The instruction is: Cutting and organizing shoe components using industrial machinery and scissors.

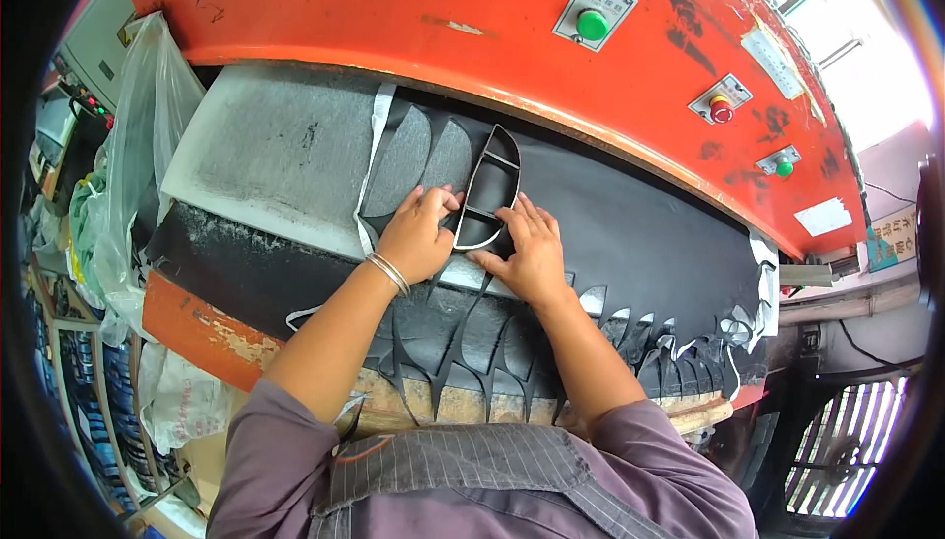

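Note:
A cutting die (519, 173), a thin metal outline shaped like a half leaf with crossbars, stands on a black sheet (630, 214). At its lower left edge is my left hand (418, 236), fingers curled against the metal, with a bangle on the wrist. My right hand (535, 255) grips the die's lower right edge, its thumb by the rounded lower end. Left of the die, leaf-shaped cutouts (402, 160) in the sheet show the grey surface beneath. Ragged black offcut strips (458, 342) hang along the sheet's near edge, below my hands.
A red press beam (443, 17) spans the far side, with a green button (593, 25) and a red stop button (722, 110). The pale cutting board (266, 160) lies at left. Clear plastic bags (148, 135) hang farther left; a fan (842, 450) stands lower right.

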Demonstrator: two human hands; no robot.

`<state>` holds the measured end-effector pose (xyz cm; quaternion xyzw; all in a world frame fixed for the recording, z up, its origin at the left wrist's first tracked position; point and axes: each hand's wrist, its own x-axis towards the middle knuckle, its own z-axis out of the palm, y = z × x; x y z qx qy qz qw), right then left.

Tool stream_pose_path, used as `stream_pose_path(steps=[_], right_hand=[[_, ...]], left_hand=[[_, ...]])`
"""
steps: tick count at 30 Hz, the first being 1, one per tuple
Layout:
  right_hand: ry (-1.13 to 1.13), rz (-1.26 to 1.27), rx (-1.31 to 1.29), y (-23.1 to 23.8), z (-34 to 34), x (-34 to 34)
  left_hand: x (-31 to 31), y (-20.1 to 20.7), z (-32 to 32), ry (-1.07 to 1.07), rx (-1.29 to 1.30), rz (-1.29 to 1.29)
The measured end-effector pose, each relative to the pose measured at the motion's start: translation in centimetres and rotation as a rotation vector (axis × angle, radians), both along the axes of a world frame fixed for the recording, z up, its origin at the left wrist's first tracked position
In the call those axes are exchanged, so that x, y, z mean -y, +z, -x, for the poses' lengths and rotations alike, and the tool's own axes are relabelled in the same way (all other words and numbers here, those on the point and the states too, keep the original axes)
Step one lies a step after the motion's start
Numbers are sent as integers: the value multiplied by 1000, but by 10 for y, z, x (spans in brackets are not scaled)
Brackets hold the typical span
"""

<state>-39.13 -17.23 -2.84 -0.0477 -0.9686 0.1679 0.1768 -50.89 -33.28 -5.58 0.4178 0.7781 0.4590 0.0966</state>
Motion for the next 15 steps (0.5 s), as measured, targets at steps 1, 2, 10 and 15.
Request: stream_pose_path(steps=[1,2,10,15], right_hand=[[-25,-17,-15,0,0,1],[-3,-24,-15,1,-1,2],[-254,342,-563,77,-38,-55],[-751,104,-1194,171,-116,-191]], left_hand=[[1,1,1,-17,-19,16],[2,3,2,-37,-41,33],[-15,76,4,179,-91,-116],[-60,165,-39,2,-458,-640]])
